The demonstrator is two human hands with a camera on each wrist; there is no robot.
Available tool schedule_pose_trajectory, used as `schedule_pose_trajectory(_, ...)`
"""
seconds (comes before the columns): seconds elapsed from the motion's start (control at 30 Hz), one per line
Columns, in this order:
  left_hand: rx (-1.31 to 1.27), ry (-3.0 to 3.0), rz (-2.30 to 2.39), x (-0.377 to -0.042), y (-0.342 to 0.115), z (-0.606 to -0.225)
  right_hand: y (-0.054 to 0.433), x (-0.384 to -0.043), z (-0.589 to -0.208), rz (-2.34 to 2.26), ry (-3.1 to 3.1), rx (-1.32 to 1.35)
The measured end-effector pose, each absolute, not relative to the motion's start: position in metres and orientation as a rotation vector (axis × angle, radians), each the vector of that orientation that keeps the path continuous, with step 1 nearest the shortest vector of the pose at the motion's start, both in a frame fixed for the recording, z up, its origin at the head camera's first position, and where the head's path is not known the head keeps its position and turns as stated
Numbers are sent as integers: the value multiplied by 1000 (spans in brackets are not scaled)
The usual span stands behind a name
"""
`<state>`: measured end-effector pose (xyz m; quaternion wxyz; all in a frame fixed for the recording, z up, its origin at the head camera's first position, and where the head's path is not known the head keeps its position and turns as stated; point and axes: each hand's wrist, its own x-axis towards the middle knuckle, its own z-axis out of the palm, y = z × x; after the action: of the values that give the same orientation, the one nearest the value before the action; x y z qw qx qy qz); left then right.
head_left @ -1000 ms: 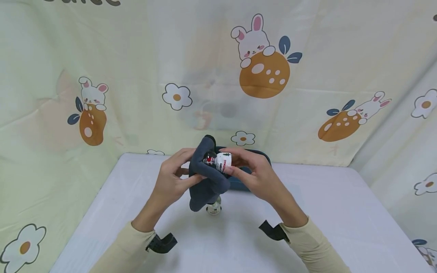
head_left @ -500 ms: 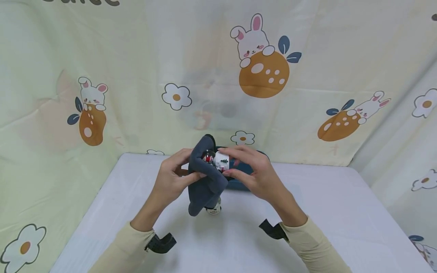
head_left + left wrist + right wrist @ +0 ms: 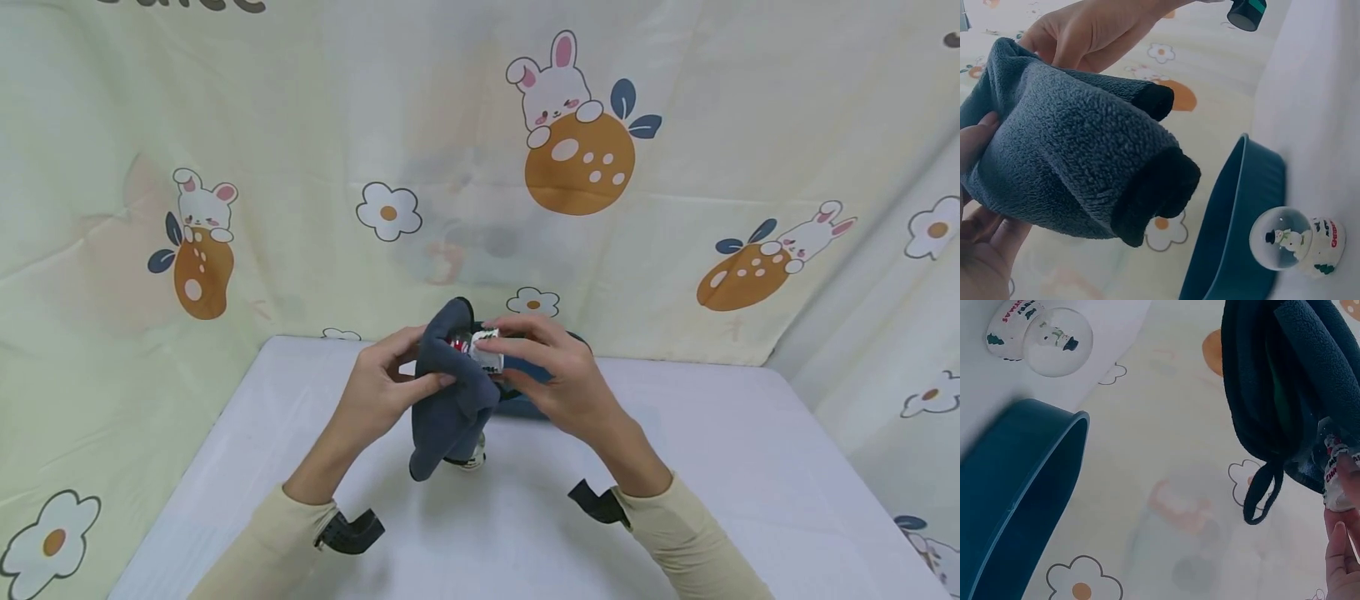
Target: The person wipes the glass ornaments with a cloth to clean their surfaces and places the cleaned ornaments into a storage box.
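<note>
A dark blue-grey cloth with a black edge is bunched in my left hand, thumb on its near side, and wraps round the globe of a small snow globe. My right hand grips that snow globe by its white base, the globe tipped left into the cloth. Red shows through the glass. The right wrist view shows the white base between the fingers and a hanging loop on the cloth. A second snow globe with a snowman inside stands upright on the table, mostly behind the cloth in the head view.
A dark teal basin stands at the back of the white table, behind the right hand. Close behind it hangs a pale curtain printed with rabbits and flowers.
The right fingers have shifted and turned the snow globe's base, so its printed side has changed. The cloth's lower end has dropped slightly, covering more of the standing snow globe.
</note>
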<state>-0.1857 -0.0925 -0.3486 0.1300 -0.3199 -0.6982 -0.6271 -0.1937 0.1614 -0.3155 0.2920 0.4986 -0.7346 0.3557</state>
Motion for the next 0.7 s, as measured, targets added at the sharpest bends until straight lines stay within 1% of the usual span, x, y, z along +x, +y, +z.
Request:
schedule_pose_trajectory(0.13, -916, -2037, -1835, -186, -92, -349, 161, -194, -316, 946, -1937, 1337)
schedule_pose_trajectory(0.7, -915, -1966, -1691, -182, -88, -352, 163, -186, -314, 1104, -2114, 1183)
